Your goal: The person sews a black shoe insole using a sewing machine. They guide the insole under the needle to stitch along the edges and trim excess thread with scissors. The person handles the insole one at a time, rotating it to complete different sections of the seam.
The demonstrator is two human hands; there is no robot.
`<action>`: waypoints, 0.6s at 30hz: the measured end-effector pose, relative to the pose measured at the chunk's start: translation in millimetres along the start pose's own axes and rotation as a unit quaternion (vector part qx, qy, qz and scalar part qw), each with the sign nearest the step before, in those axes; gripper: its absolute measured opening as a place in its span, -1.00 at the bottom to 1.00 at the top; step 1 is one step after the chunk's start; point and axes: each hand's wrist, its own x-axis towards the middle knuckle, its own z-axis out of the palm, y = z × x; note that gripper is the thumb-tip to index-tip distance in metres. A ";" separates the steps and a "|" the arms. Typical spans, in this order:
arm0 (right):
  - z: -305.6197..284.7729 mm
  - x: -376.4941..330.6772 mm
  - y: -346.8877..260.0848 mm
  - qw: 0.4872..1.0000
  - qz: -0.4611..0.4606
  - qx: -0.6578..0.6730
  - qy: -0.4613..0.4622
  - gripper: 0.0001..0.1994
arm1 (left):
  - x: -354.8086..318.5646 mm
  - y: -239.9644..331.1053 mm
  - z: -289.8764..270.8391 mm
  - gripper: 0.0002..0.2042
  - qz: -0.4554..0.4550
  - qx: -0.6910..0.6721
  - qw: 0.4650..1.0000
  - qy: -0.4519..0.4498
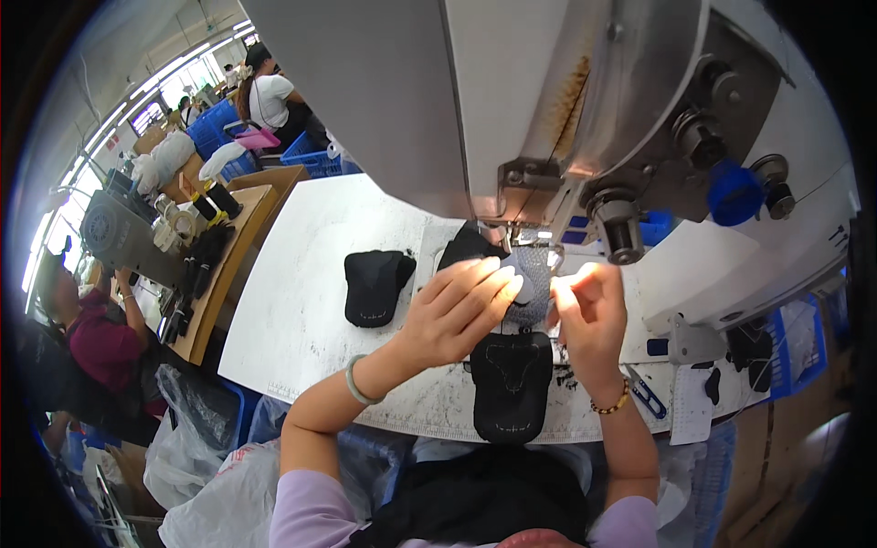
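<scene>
Under the head of a sewing machine (pixel 534 196), a grey textured plate or piece (pixel 532 315) lies in bright lamp light. My left hand (pixel 461 310) reaches over it with its fingers together, fingertips on a small light-grey rounded piece (pixel 524 290); its thumb is hidden. Beside the textured piece's right edge, my right hand (pixel 594 315) has thumb and forefinger pinched; what is between them is too small to tell. A black fabric piece (pixel 470 247) sits partly behind my left fingers. Nearest me lies a black shaped fabric piece (pixel 512 388) with a stitched outline.
Another black fabric piece (pixel 373 288) rests on the white table (pixel 301 274), left of my hand. Thread snips (pixel 647 395) lie at right near a paper sheet (pixel 692 406). Plastic bags (pixel 233 489) fill the lower left. Co-workers (pixel 271 96) sit beyond at left.
</scene>
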 end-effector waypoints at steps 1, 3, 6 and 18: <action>-7.0 0.9 2.6 0.965 -0.192 -0.178 0.006 -0.76 | 5.7 -0.5 -1.7 -0.71 0.005 -0.020 1.000 0.001; -15.3 13.2 -0.7 0.886 -0.343 -0.309 -0.032 -0.71 | 8.6 -0.4 -8.2 -0.72 0.012 -0.020 0.999 -0.039; -27.5 27.2 1.6 0.835 -0.389 -0.368 -0.123 -0.73 | 12.7 -1.4 -10.6 -0.71 0.021 -0.019 0.997 -0.070; -35.4 30.0 19.3 0.846 -0.367 -0.356 -0.147 -0.71 | 16.4 -13.1 -3.4 -0.76 0.012 -0.053 0.998 -0.033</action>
